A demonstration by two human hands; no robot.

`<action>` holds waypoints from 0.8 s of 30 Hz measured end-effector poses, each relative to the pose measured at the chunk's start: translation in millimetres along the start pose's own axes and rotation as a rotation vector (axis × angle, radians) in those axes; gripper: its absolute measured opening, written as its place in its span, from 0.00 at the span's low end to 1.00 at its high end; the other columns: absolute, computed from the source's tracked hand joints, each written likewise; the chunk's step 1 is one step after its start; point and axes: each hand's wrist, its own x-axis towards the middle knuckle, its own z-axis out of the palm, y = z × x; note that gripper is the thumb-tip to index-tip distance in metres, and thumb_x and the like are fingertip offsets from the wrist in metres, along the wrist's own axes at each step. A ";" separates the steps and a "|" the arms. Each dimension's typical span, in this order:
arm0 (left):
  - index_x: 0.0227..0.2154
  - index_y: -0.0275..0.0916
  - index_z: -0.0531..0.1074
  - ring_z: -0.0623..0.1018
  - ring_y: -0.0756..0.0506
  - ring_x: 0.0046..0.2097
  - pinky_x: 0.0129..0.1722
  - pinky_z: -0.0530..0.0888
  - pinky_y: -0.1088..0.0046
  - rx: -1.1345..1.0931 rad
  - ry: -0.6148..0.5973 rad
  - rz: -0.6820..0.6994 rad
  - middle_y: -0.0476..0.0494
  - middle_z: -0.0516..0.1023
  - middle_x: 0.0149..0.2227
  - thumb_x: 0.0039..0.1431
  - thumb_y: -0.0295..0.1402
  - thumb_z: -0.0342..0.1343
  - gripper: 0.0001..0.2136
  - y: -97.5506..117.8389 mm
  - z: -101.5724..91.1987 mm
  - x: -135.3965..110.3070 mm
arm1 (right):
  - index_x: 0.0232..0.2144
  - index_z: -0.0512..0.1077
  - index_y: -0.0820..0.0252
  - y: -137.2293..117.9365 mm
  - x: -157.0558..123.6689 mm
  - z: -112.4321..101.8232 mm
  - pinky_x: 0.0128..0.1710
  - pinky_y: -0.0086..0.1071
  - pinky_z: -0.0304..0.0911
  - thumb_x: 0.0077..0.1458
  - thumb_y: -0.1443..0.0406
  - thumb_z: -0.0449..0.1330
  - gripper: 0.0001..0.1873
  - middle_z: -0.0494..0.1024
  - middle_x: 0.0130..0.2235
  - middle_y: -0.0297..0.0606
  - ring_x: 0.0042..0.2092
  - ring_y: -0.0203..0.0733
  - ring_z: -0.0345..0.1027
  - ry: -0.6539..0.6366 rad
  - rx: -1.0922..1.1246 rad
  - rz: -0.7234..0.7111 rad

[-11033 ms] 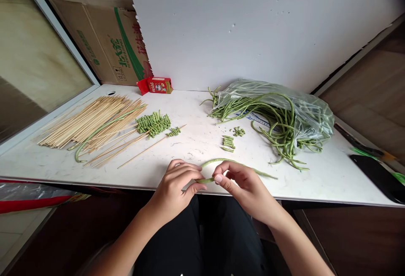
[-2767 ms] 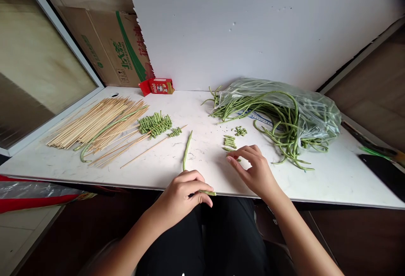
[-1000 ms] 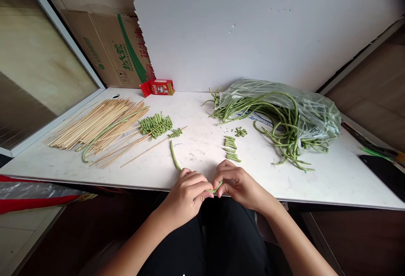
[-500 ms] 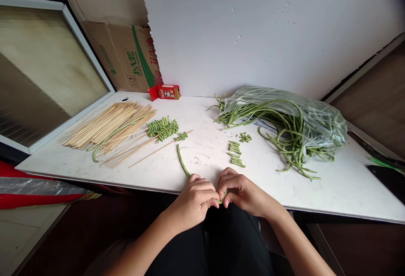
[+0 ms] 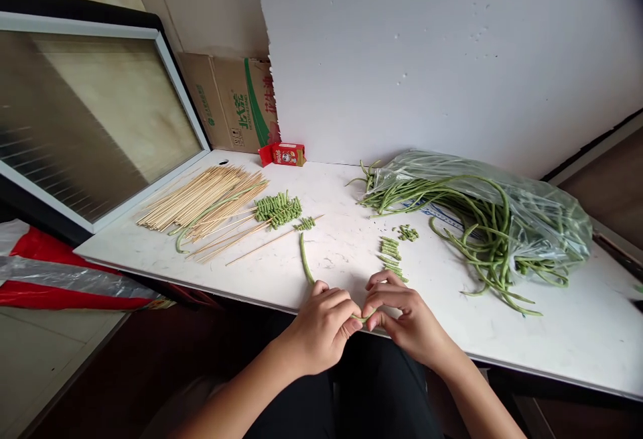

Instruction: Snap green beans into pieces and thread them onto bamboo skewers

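Note:
At the near edge of the white table [image 5: 542, 332], my left hand [image 5: 324, 322] and my right hand [image 5: 404, 315] meet, both pinched on one long green bean [image 5: 305, 261]. The bean bends between my fingertips, and its free end trails up and left over the table. Just beyond my right hand lies a small row of cut bean pieces [image 5: 390, 257], with a smaller cluster [image 5: 406, 232] behind it. A larger heap of cut pieces [image 5: 277, 208] rests beside the bamboo skewers [image 5: 205, 194] on the left.
A clear plastic bag of long beans [image 5: 482, 208] spills over the right of the table. A small red carton [image 5: 282, 154] and a cardboard box [image 5: 231, 100] stand against the back wall. A framed glass panel [image 5: 95, 117] borders the left. One whole bean [image 5: 201, 221] lies across the skewers.
My right hand came back from the cut pieces and joined my left hand on the bean. The bean now bends between them. My view has swung to the left.

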 end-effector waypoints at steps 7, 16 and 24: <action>0.34 0.40 0.73 0.74 0.47 0.39 0.47 0.59 0.63 -0.071 0.021 -0.036 0.50 0.76 0.34 0.77 0.33 0.49 0.14 1.1 -2.9 1.0 | 0.29 0.82 0.52 -3.7 1.5 7.2 0.48 0.43 0.67 0.64 0.64 0.67 0.09 0.81 0.29 0.39 0.49 0.52 0.68 0.074 0.020 -0.029; 0.32 0.40 0.74 0.75 0.48 0.39 0.49 0.59 0.63 -0.229 0.039 -0.060 0.51 0.78 0.34 0.76 0.34 0.52 0.14 1.9 -5.4 1.2 | 0.30 0.84 0.53 8.0 -1.9 13.0 0.49 0.43 0.69 0.61 0.58 0.71 0.09 0.80 0.32 0.45 0.53 0.55 0.68 0.094 0.303 0.117; 0.31 0.41 0.75 0.74 0.48 0.39 0.49 0.59 0.62 -0.107 -0.079 -0.006 0.51 0.80 0.35 0.74 0.28 0.52 0.13 -0.6 -0.1 1.1 | 0.29 0.82 0.55 -2.1 0.4 -2.8 0.48 0.42 0.68 0.63 0.58 0.69 0.11 0.78 0.32 0.42 0.50 0.51 0.69 -0.140 0.238 0.133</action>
